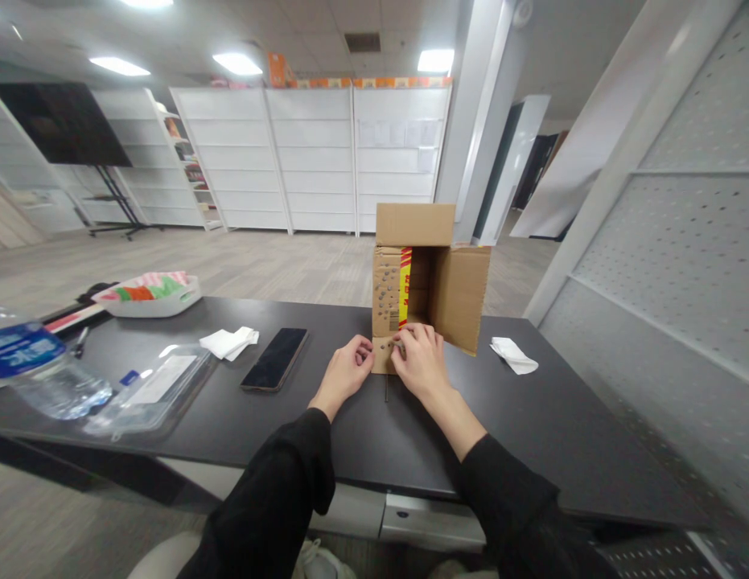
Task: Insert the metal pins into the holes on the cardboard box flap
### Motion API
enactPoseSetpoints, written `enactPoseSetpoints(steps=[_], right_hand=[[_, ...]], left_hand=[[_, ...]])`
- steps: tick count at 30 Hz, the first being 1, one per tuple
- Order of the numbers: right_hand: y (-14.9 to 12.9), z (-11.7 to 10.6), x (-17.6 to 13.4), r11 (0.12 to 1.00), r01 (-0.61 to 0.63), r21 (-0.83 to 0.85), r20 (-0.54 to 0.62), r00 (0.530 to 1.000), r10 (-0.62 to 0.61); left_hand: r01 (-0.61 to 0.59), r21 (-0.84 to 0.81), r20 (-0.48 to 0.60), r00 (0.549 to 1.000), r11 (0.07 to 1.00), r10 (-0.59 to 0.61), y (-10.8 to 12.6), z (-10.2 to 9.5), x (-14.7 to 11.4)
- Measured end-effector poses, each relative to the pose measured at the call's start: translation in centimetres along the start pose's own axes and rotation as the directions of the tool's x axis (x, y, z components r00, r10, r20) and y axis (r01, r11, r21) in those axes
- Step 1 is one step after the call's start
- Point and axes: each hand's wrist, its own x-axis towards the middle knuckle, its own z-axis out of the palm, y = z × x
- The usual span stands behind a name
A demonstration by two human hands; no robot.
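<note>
A: Report your hands.
B: Your left hand (351, 366) is half closed, fingers curled at the left edge of the lower flap (382, 359). Your right hand (421, 360) bends its fingers over the flap's right side; whether they pinch anything cannot be told.
A: Containers?
B: The cardboard box (433, 281) stands open on the table (549, 418) before you. Leftward, a white basket (148, 308) holds multicoloured contents (150, 288).

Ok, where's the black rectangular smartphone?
Left of centre in the head view, the smartphone lies between a crumpled white tissue and the left hand.
</note>
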Motion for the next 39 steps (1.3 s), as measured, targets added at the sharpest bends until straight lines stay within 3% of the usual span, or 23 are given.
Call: enactPoseSetpoints(steps=[8,27,39], right_hand=[[0.4,1.5,-0.5,1.000,-0.008,0.005,-0.068,0.998,0.008],[0.1,1.8,-0.4,0.998,-0.031,-0.057,-0.002,1.000,0.031],[-0.2,1.7,-0.3,0.999,-0.026,-0.044,-0.054,0.998,0.024]], left_hand=[[-0.001,-0.003,-0.005,1.000,1.000,0.001,0.1,0.0,0.0],[0.013,-0.006,0.002,1.000,1.000,-0.013,0.2,0.0,0.0],[0.008,-0.011,0.008,1.000,1.000,-0.007,-0.1,0.1,0.0]])
